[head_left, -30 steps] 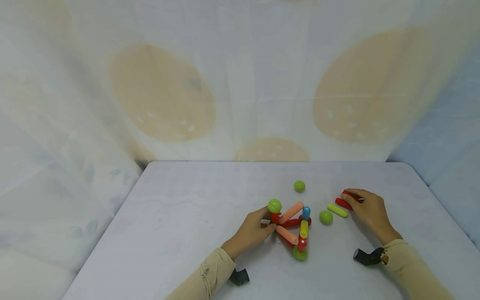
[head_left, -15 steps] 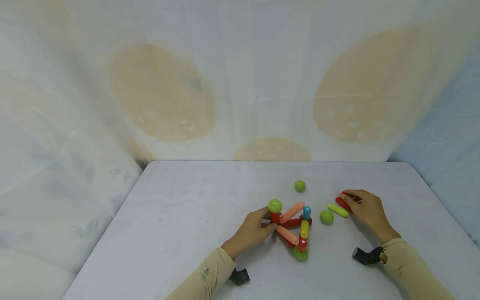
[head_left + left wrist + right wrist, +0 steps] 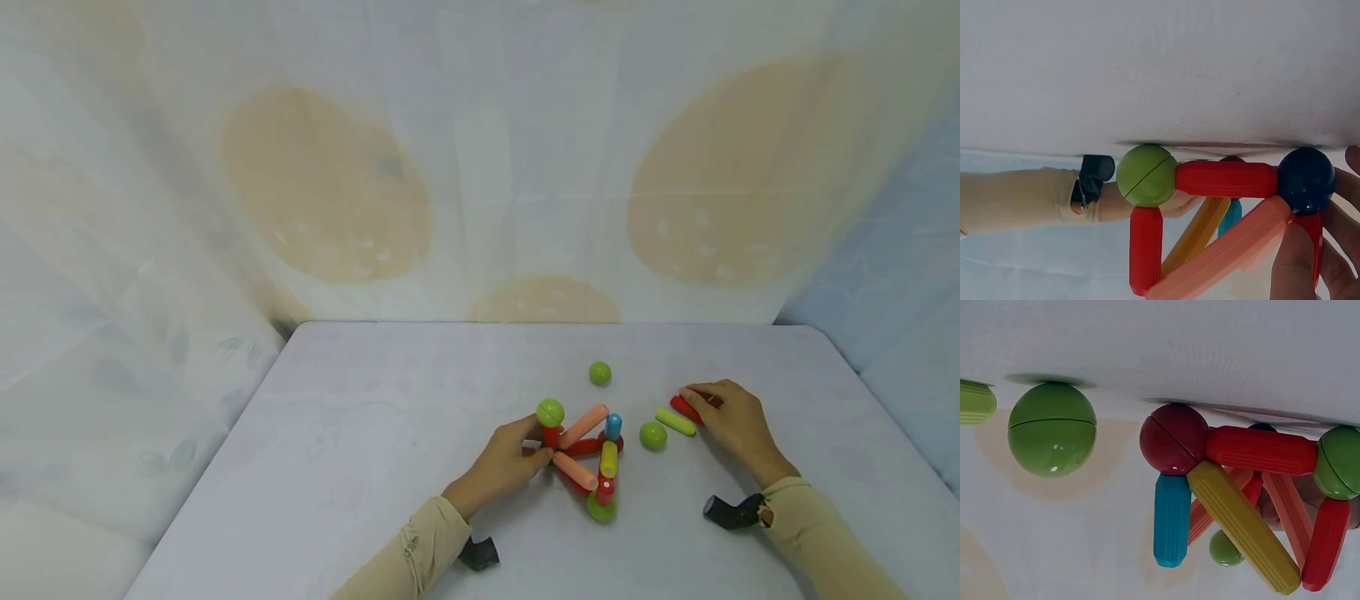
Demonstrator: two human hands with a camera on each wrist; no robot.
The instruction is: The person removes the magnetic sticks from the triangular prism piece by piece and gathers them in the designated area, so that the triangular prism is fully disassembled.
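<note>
Two hands rest on the counter (image 3: 360, 433): my left hand (image 3: 504, 462) pinches the stick-and-ball frame (image 3: 588, 454) at its left corner, while my right hand (image 3: 731, 421) curls its fingers over a red stick (image 3: 684, 407) just beside a yellow-green stick (image 3: 675, 421).

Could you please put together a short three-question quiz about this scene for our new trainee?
1. True or false: the left hand touches the rod-and-ball structure.
2. How many loose green balls lie on the table, apart from the structure?
3. What does the right hand grip: A a blue rod, B a red rod, C a green ball?

Key: 1 true. 2 two, the far green ball and the near green ball. 3 B.
</note>
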